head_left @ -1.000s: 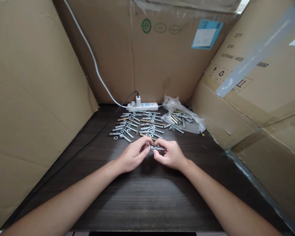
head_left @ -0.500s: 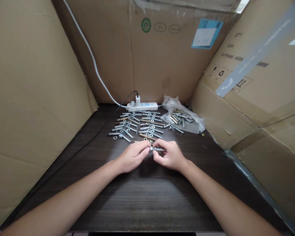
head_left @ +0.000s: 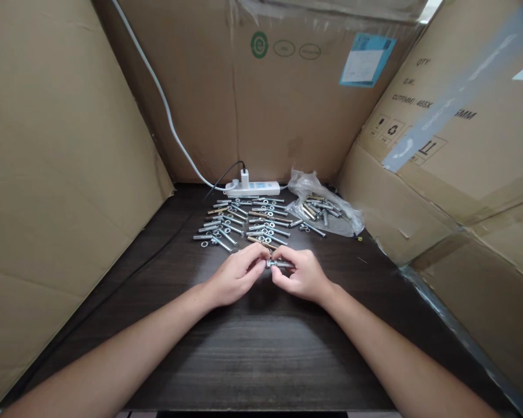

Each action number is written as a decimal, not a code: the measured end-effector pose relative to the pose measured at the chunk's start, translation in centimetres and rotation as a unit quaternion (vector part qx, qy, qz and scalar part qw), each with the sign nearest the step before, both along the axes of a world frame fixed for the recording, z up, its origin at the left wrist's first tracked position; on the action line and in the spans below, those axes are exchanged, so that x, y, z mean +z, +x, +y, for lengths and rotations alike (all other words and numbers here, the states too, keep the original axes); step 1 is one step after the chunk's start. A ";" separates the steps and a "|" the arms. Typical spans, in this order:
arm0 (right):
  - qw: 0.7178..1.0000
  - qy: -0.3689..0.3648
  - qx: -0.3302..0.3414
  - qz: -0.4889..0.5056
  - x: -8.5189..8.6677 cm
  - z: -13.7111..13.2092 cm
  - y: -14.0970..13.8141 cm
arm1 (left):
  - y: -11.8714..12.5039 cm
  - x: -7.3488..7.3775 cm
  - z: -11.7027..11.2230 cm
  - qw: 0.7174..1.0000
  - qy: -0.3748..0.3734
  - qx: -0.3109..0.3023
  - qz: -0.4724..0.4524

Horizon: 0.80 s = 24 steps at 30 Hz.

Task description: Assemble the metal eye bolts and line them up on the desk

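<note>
A silver expansion bolt (head_left: 281, 264) lies level between my two hands, just above the dark tabletop. My right hand (head_left: 304, 276) pinches its sleeve with thumb and fingers from the right. At the bolt's left end, where a nut (head_left: 269, 264) shows, my left hand (head_left: 236, 275) is closed with thumb and index finger. Its fingertips partly cover that end. Right behind my hands lie two columns of loose parts: silver bolts and sleeves (head_left: 226, 237), brass-coloured bolts (head_left: 261, 241), and small washers and nuts (head_left: 204, 244).
Farther right, a clear plastic bag (head_left: 353, 220) lies open around a pile of bolts and sleeves (head_left: 320, 208). A white power strip (head_left: 261, 188) with a plugged-in charger stands at the back. A black cable (head_left: 157, 249) crosses the left side. Cardboard walls (head_left: 244, 110) enclose the table.
My left fingers have shifted slightly at the bolt's end, showing a little more of the nut. My right hand and the bolt stay in place.
</note>
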State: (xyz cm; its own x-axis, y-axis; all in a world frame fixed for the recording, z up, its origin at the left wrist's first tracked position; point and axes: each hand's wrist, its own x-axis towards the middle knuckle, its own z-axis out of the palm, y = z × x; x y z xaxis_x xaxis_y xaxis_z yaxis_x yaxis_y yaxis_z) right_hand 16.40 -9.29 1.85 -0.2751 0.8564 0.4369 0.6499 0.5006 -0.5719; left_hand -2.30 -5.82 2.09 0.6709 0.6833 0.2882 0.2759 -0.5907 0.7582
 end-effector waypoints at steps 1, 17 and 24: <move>1.000 0.000 0.001 0.002 0.0 0.0 0.0 | 0.0 0.0 0.0 1.000 0.002 -0.002 0.006; 1.000 -0.008 -0.003 0.003 -0.1 0.0 0.1 | -0.1 0.0 -0.4 1.000 -0.017 0.012 -0.004; 1.000 -0.019 -0.001 0.013 -0.2 0.0 0.1 | -0.1 -0.2 -0.4 0.999 -0.042 0.005 0.024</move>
State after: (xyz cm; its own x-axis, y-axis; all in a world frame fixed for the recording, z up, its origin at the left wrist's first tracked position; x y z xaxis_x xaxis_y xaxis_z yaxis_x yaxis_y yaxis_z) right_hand 16.48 -9.25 1.64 -0.2619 0.8732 0.4109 0.6361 0.4764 -0.6070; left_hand -2.40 -6.21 1.91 0.6757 0.7103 0.1971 0.3189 -0.5228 0.7905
